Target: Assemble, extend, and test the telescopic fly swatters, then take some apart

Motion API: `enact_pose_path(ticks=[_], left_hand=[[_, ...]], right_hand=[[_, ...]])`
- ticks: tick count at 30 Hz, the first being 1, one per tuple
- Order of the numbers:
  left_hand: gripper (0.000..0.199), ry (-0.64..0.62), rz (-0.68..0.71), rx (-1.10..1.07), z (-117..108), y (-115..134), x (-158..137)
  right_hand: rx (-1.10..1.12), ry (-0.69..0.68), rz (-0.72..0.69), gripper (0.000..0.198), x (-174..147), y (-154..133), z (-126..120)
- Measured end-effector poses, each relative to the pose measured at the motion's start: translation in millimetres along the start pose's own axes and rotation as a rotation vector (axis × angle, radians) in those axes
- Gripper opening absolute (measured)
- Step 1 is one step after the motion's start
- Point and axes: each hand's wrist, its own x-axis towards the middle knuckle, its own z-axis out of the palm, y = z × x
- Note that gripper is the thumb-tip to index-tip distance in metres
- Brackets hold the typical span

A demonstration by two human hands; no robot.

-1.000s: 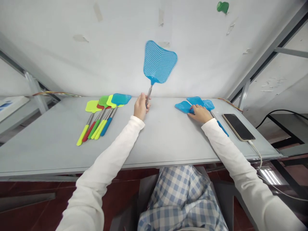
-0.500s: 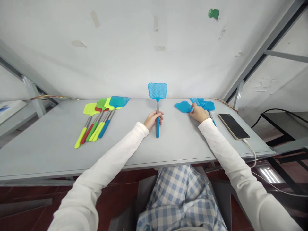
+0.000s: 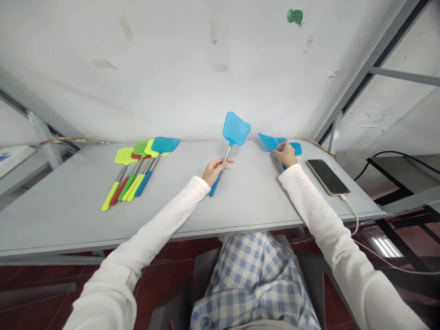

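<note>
My left hand [image 3: 215, 171] grips a blue fly swatter [image 3: 236, 129] by its metal shaft, just above the handle. That swatter leans to the right, its square mesh head up near the wall. My right hand [image 3: 286, 154] is closed on another blue fly swatter [image 3: 266, 140] near the neck, and its head tips up to the left. Behind and beneath my right hand lie more blue fly swatters [image 3: 296, 147], partly hidden by the hand. On the left side of the table rests a fanned group of fly swatters [image 3: 134, 179] in yellow, red, green and blue.
A phone [image 3: 328, 177] with a white charging cable [image 3: 351, 210] lies on the right of the grey table [image 3: 192, 220]. The white wall [image 3: 165, 82] rises at the table's back edge. Metal frame posts [image 3: 335, 133] stand at both sides.
The swatter in my left hand has tilted from upright to the right. My right hand has lifted its swatter's head off the table. The view has shifted slightly.
</note>
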Motion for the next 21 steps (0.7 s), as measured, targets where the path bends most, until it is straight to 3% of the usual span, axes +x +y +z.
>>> enact_pose_path(ticks=[3,6,11,14,18,21], left_hand=[[0.043,-0.037,-0.025,-0.157,4,2,-1],[0.047,0.032,0.032,-0.292,10,3,-1],[0.045,0.135,0.045,-0.315,25,-2,1],[0.042,0.12,-0.021,-0.338,43,-5,6],[0.041,0.032,-0.076,-0.342,75,-2,12],[0.049,-0.008,-0.053,-0.301,96,2,15]], right_hand=[[-0.023,0.013,0.018,0.015,4,7,0],[-0.072,-0.016,0.004,0.011,6,8,-4],[-0.124,-0.013,-0.116,0.008,0,4,-22],[-0.061,-0.044,-0.193,0.01,-13,0,-37],[-0.068,-0.182,-0.227,0.011,-44,-11,-51],[-0.14,-0.411,-0.252,0.018,-70,-23,-53]])
